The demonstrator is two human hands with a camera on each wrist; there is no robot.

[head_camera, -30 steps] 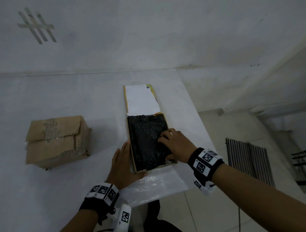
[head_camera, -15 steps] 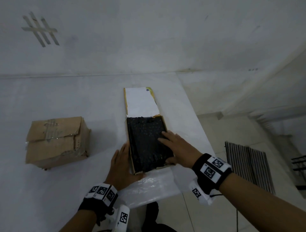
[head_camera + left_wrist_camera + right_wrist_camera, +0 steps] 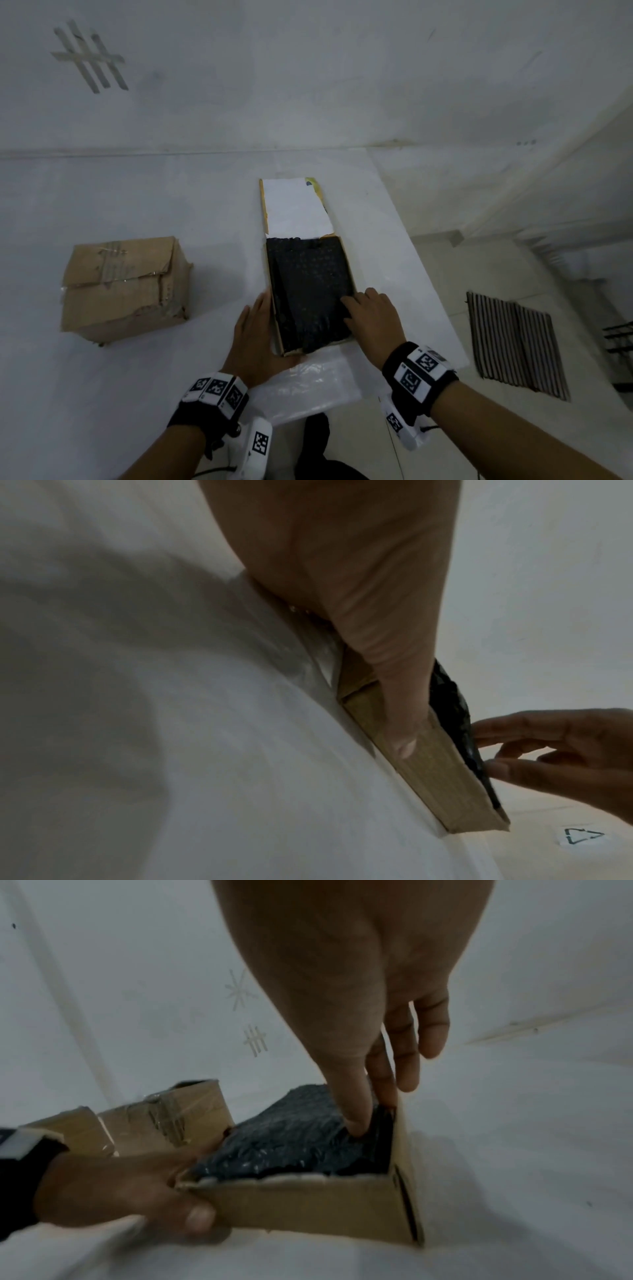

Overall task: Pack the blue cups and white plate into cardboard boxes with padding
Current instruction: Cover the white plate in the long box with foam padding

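Padding (image 3: 308, 291) under R hand (image 3: 371, 322)

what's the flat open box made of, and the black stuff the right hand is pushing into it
Flat open box: corrugated cardboard by the look, matt brown walls with a torn, fibrous near edge; its opened lid is white inside.
Black padding: probably black plastic bubble wrap, glossy with a regular dotted, bumpy texture, crumpling softly under the right hand; the exact material is uncertain.
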